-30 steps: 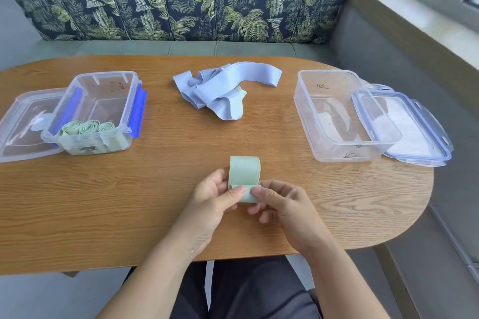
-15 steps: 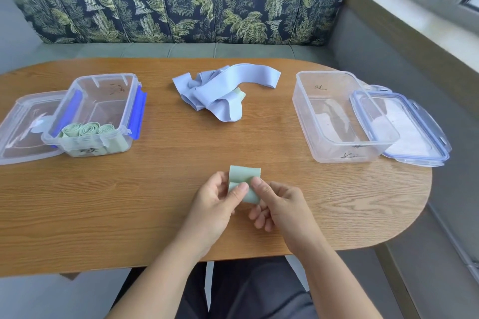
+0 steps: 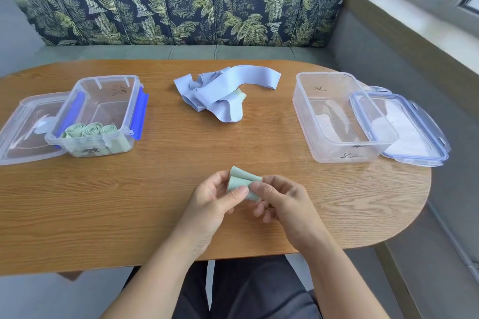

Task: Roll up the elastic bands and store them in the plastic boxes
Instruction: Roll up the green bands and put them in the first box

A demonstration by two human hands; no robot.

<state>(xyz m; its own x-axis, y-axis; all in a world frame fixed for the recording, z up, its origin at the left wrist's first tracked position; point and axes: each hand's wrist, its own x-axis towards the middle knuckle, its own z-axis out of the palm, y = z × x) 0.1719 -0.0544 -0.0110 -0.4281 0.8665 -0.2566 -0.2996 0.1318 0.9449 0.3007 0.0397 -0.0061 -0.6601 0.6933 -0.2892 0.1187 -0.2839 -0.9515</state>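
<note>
We note both hands — left hand point(image 3: 211, 195), right hand point(image 3: 281, 198) — pinching a soft, matte green band point(image 3: 242, 182), nearly rolled into a cylinder, above the wood-grain table point(image 3: 103, 202).

**Head view: occluded, truncated and illegible regions**

The lower end of the green band point(image 3: 242, 184) is covered by the thumb of the left hand point(image 3: 212, 202) and the fingers of the right hand point(image 3: 282, 199), and the inner turns of its roll cannot be told. Both forearms are cut by the bottom edge. The left lid point(image 3: 23, 132) runs off the left edge and is overlapped by the left box point(image 3: 103, 101). A green scrap point(image 3: 240, 94) shows only a corner beneath the blue bands point(image 3: 223, 88). The right lid point(image 3: 409, 127) overlaps the right box point(image 3: 324, 101); whether it leans on the rim cannot be told. Dark marks point(image 3: 348, 155) on the box walls are too small to read
</note>
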